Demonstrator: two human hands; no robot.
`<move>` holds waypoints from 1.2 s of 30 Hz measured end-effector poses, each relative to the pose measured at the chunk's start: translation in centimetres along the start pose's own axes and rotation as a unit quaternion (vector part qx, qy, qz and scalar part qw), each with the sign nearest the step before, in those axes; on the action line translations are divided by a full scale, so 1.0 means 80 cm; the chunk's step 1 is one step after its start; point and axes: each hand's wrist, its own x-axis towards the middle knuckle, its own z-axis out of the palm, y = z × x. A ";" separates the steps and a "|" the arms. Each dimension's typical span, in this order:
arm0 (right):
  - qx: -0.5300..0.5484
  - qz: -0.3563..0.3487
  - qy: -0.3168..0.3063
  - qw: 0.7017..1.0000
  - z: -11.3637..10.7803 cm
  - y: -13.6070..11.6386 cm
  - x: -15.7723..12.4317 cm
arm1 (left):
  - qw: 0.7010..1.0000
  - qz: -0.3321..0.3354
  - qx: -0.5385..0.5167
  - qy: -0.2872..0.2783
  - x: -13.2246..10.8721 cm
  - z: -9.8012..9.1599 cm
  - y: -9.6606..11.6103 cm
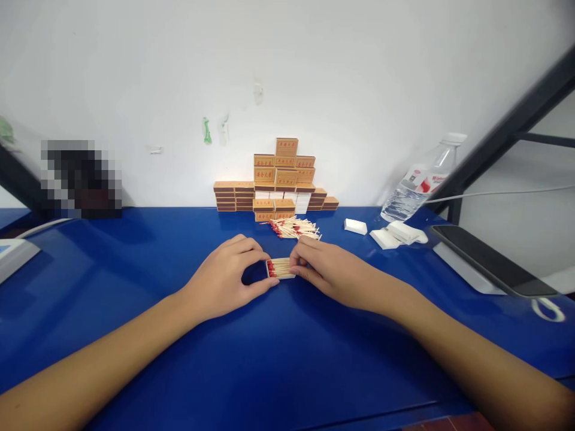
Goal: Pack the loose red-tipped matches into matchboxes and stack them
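A small white matchbox tray (286, 278) lies on the blue tabletop, with red-headed matchsticks (279, 267) laid side by side in it, heads to the left. My left hand (224, 272) grips the tray's left end between thumb and forefinger. At the right end, the fingers of my right hand (330, 266) are pinched together on the plain ends of the matchsticks; the fingertips partly hide what they hold. Just beyond the tray is a loose pile of matchsticks (294, 227), heads mostly to the left.
Matchboxes (264, 175) are stacked in steps against the wall. Empty white trays (356, 226) lie to the right, near a tilted water bottle (417, 179). A phone (489, 257) rests on a white box farther right. A white object (18, 257) stands at the left edge.
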 end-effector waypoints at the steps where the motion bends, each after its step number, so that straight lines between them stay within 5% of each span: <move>1: 0.000 -0.002 -0.001 1.000 -0.001 0.000 0.000 | 1.000 0.000 0.000 -0.001 0.000 0.000 0.000; 20: 0.015 -0.017 0.014 1.000 0.005 -0.010 -0.001 | 1.000 -0.006 0.001 -0.004 -0.001 0.001 -0.002; 24: 0.031 -0.026 0.059 0.997 -0.007 0.007 0.004 | 1.000 -0.016 -0.001 -0.006 0.000 0.001 -0.002; 31: -0.152 0.201 0.232 0.939 -0.055 0.133 -0.001 | 0.999 -0.041 0.005 -0.014 0.004 -0.004 0.001; 36: -0.002 0.312 0.272 0.910 -0.072 0.154 0.005 | 0.999 -0.048 -0.002 -0.023 0.002 -0.004 0.001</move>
